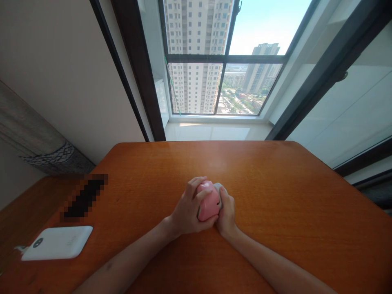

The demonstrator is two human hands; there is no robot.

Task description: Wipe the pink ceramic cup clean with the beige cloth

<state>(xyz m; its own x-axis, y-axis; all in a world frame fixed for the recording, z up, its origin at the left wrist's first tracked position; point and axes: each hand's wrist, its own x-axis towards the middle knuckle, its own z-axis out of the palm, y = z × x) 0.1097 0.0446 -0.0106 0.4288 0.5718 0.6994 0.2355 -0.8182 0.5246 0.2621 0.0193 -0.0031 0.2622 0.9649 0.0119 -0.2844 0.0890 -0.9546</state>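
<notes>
My left hand (190, 208) is wrapped round a glossy pink rounded object (209, 204), its fingers over the top and the thumb along the near side. A small dark mark shows on the pink surface's right side. My right hand (227, 212) is closed against that side, its fingers on a pale grey piece (218, 187). Whether this piece is part of the pink object or something separate, such as a cloth, I cannot tell. Both hands meet just above the wooden table (260, 183), near its middle. The palms and the object's underside are hidden.
A white power bank (58, 243) with a short cable lies at the table's left. Behind it is a dark, pixelated patch (85, 198). A window (226, 59) stands beyond the far edge, and a grey curtain (39, 130) hangs at left.
</notes>
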